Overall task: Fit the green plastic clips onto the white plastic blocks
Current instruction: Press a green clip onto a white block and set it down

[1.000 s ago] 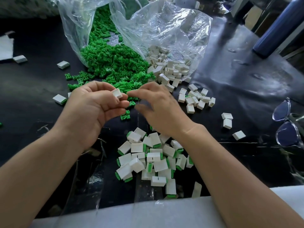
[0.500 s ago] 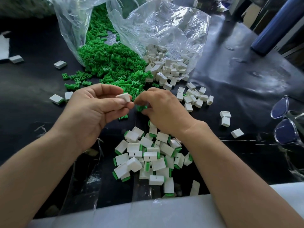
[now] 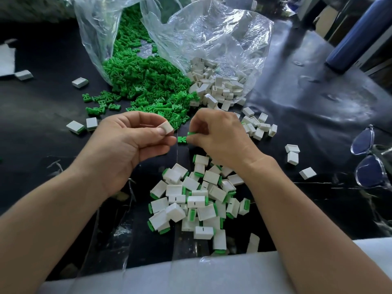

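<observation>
- Thumb and forefinger of the left hand (image 3: pixel 127 145) pinch a white plastic block (image 3: pixel 167 127) at its near corner; the other fingers curl into the palm.
- Curled fingers of the right hand (image 3: pixel 222 139) hold a green clip (image 3: pixel 182 139). Its fingertips are hidden behind the knuckles, so only the clip's left end pokes out.
- Clip and block sit close together but apart, the clip lower and to the right.
- Below the hands lies a pile of fitted blocks (image 3: pixel 197 200), green showing at their edges; the right wrist covers its upper part.
- Beyond the hands a clear plastic bag (image 3: pixel 212 35) spills a heap of green clips (image 3: pixel 144 81) and loose white blocks (image 3: pixel 218 85) onto the black table (image 3: pixel 42 107); the bag's top is cut off by the frame.
- At the right edge lie clear-framed glasses (image 3: pixel 371 158), partly out of view, and a blue bottle (image 3: pixel 358 35), its top cut off.
</observation>
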A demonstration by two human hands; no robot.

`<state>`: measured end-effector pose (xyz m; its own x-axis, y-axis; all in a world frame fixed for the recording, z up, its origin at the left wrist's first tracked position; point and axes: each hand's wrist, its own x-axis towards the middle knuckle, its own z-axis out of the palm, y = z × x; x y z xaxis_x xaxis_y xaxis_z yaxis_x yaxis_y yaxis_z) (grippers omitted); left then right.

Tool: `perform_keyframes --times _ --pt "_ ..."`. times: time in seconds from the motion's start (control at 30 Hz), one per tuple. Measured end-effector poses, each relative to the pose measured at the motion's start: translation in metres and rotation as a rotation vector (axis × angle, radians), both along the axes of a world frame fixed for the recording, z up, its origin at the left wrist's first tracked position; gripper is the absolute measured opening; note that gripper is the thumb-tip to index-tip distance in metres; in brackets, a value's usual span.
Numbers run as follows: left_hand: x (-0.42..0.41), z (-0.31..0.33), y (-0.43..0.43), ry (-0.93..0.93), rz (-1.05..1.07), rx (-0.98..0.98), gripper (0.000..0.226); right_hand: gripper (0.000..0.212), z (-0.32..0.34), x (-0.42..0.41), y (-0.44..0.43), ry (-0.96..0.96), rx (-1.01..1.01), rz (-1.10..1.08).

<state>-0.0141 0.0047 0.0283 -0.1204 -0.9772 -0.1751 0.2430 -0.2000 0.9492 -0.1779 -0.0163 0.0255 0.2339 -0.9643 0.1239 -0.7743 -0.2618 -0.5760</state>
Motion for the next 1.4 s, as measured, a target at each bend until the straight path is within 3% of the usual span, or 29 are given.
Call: perform_keyframes --times 0.17,0.3,0.7,1.0,1.4 --pt "-0.002 0.000 0.002 -0.008 -0.021 -0.005 0.017 0.013 0.010 0.000 0.005 -0.419 0.018 -0.046" --pt "-0.004 -0.002 0.003 -0.034 -0.029 -0.030 0.019 0.021 0.014 0.005 0.010 -0.612 0.094 0.003" --pt "-0.005 -0.002 0.005 -0.109 -0.044 -0.078 0.020 0.023 0.013 0.007 0.012 -0.455 0.042 0.071" --pt "-0.004 -0.001 0.006 -0.167 -0.029 -0.126 0.021 0.021 0.012 0.010 0.013 -0.420 0.177 0.044" --pt "-0.003 0.000 0.010 -0.335 -0.083 -0.242 0.018 0.021 0.021 0.006 0.019 -0.023 0.095 0.227"
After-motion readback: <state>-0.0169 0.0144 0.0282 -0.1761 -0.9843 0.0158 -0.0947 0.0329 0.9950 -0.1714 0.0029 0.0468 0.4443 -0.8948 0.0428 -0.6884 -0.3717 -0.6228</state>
